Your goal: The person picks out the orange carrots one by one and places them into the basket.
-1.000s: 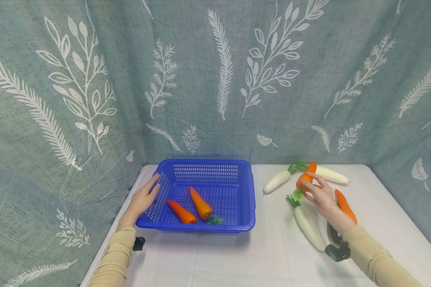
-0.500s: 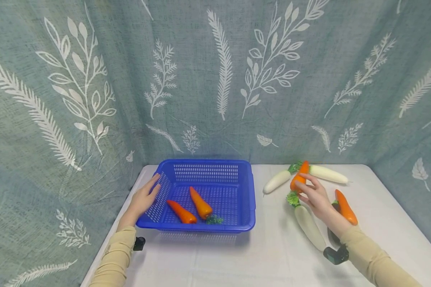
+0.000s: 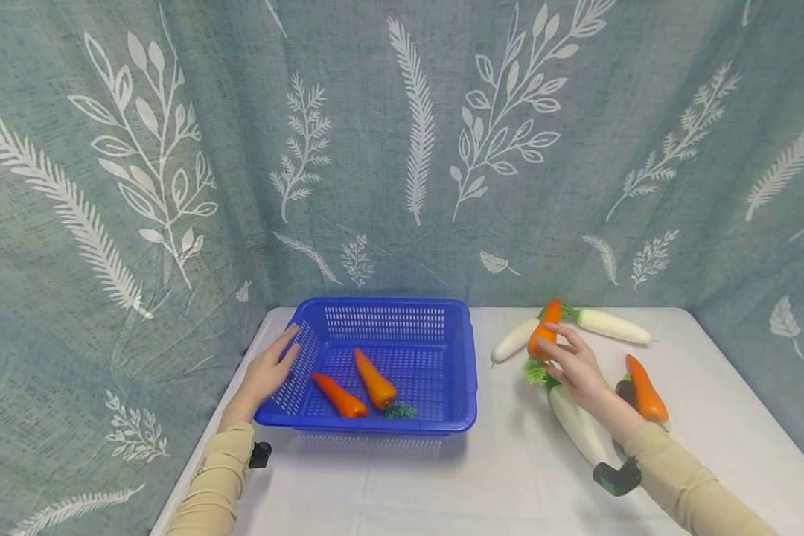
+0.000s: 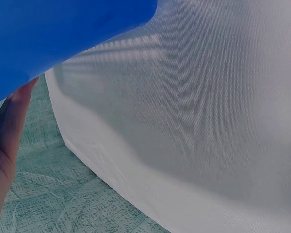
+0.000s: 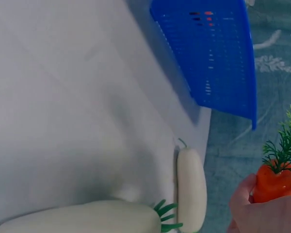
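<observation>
My right hand [image 3: 576, 366] pinches an orange carrot [image 3: 545, 331] by its thick end, the tip pointing up and away and the leafy green top hanging toward me. In the right wrist view the same carrot [image 5: 275, 182] sits between thumb and fingers. My left hand [image 3: 266, 374] rests on the left rim of a blue plastic basket [image 3: 452, 424], its fingers fairly straight. Inside the basket lie two carrots, one reddish-orange [image 3: 338, 396] and one orange with a green top [image 3: 374, 378]. The left wrist view shows the hand [image 4: 12, 126] under the basket's side [image 4: 63, 34].
White radishes lie on the right: one [image 3: 514, 340] behind the held carrot, one [image 3: 613, 326] at the back, one [image 3: 576, 424] below my right hand. Another carrot [image 3: 646, 388] lies against a dark eggplant-like thing [image 3: 624, 392], partly hidden by my forearm. A patterned curtain [image 3: 402, 149] hangs behind the table.
My right hand has moved left with the carrot, from near the back radish toward the basket. My left hand and the basket have stayed in place.
</observation>
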{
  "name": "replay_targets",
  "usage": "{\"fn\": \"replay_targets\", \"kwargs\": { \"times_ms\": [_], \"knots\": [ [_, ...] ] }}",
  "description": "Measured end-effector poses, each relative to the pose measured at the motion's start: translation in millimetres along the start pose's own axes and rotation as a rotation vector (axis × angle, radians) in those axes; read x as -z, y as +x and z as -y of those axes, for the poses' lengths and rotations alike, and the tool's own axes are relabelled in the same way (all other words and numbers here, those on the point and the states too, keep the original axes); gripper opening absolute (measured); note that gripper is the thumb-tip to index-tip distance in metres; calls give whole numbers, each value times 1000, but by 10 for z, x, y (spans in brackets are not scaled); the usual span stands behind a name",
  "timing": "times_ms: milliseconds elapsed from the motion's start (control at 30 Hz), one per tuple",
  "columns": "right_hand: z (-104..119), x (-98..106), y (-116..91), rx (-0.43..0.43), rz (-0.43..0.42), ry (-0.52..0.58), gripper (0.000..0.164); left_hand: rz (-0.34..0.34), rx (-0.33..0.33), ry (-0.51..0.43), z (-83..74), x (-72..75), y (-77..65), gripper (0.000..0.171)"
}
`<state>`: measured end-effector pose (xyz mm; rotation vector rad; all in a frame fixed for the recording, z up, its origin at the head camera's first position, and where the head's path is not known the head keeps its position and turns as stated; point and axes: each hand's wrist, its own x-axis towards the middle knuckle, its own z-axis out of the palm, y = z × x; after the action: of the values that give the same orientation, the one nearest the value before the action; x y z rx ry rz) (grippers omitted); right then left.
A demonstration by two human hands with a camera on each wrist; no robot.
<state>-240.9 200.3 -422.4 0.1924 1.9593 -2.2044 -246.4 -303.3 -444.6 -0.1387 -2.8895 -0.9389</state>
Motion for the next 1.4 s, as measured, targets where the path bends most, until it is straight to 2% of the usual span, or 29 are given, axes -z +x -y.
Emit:
{"fn": "replay_targets", "kwargs": {
  "times_ms": [167, 200, 533, 1033, 1400],
  "knots": [
    [-1, -72, -14, 5, 19, 13, 32, -1, -1, -6, -13, -5, -7, 52],
    [-1, -84, -15, 4, 20, 11, 32, 18, 2, -19, -9, 1, -2, 52],
    [-39, -196, -13, -1, 9, -30, 51, 30, 11, -6, -23, 12, -6, 52],
    [-74, -428, 13, 25, 20, 42, 42, 31, 10, -5, 16, 3, 18, 53],
    [-81, -567, 22, 35, 47, 35, 50, 28, 3, -3, 6, -3, 14, 52]
  ]
}}
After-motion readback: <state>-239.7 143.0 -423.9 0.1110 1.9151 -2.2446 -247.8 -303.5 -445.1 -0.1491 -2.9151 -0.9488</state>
